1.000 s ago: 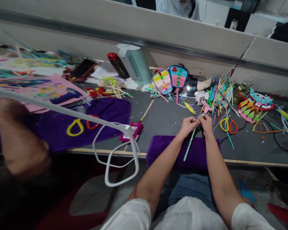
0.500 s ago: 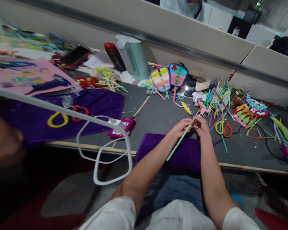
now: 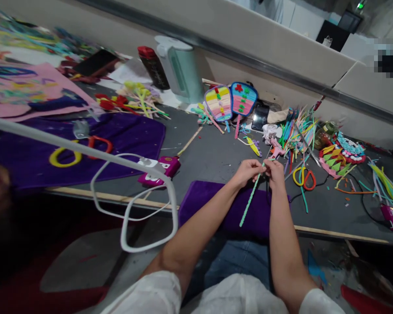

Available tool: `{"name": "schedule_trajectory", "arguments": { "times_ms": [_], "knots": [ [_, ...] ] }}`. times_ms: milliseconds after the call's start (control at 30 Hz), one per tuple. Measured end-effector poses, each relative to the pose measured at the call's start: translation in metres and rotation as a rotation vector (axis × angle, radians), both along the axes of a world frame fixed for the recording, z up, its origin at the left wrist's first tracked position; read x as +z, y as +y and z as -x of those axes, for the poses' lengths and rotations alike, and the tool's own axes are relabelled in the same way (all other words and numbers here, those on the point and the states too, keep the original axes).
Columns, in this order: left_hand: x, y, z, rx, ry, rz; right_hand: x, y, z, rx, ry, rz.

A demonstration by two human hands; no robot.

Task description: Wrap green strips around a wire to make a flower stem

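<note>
Both hands meet over the near edge of the grey tabletop (image 3: 216, 161). Left hand (image 3: 248, 171) and right hand (image 3: 275, 172) each have the grip pressed together, pinching the top end of a green pipe cleaner (image 3: 249, 201); fingertips nearly touch at the pinch. The stem hangs down and toward the person, slanting left, its free end over a purple cloth (image 3: 222, 205) draped at the tabletop edge. Just right of the hands lie yellow-and-orange scissors (image 3: 304, 178), and beyond them a loose heap of coloured strips (image 3: 298, 126). Farther back: two striped paddle-shaped craft pieces (image 3: 231, 102), a pale green jug (image 3: 180, 69), a dark bottle with a red cap (image 3: 153, 66). To the left, a pink glue gun (image 3: 160, 170) with a white cable (image 3: 134, 209) looping off the edge, and a larger purple cloth (image 3: 118, 144). Risks, as judged: the hold is on the tip only, so the stem could slip out or twist free if either pinch loosens, and it would likely drop past the edge to the lap or floor. The dangling end may snag the cloth nap. An elbow swinging left could catch the cable and drag the glue gun. The scissors sit close to the right wrist.
</note>
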State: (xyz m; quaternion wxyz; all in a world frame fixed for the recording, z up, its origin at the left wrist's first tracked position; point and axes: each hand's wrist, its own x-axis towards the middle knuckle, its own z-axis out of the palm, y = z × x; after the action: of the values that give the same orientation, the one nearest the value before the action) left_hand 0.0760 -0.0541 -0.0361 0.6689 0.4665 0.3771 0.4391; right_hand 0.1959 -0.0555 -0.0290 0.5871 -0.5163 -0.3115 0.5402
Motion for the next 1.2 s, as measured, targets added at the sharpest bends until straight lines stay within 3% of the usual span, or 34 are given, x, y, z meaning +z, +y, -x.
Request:
{"name": "schedule_trajectory", "arguments": {
  "times_ms": [133, 267, 400, 500, 600, 733, 800, 1000, 1200],
  "knots": [
    [0.002, 0.0, 0.004, -0.059, -0.154, 0.114, 0.004, -0.004, -0.003, 0.114, 0.097, -0.028],
    [0.005, -0.002, 0.005, -0.216, -0.357, 0.243, 0.01, -0.01, -0.004, 0.205, 0.186, -0.054],
    [0.007, -0.006, 0.003, -0.301, -0.417, 0.267, 0.015, -0.013, -0.003, 0.181, 0.183, -0.075],
    [0.007, -0.007, 0.001, -0.204, -0.278, 0.204, 0.014, -0.011, 0.0, 0.049, 0.062, -0.067],
    [0.006, -0.007, 0.0, -0.049, -0.068, 0.04, 0.009, -0.007, 0.001, -0.087, -0.14, -0.114],
    [0.004, -0.006, -0.002, 0.111, 0.198, -0.187, 0.006, -0.006, 0.003, -0.135, -0.336, -0.198],
    [0.004, -0.006, -0.003, 0.136, 0.231, -0.212, 0.007, -0.007, 0.003, -0.127, -0.322, -0.197],
    [0.008, -0.008, 0.002, 0.004, -0.034, -0.007, 0.014, -0.011, 0.0, 0.011, -0.044, -0.026],
    [0.007, -0.005, 0.004, -0.224, -0.377, 0.219, 0.016, -0.011, -0.002, 0.144, 0.172, -0.012]
  ]
}}
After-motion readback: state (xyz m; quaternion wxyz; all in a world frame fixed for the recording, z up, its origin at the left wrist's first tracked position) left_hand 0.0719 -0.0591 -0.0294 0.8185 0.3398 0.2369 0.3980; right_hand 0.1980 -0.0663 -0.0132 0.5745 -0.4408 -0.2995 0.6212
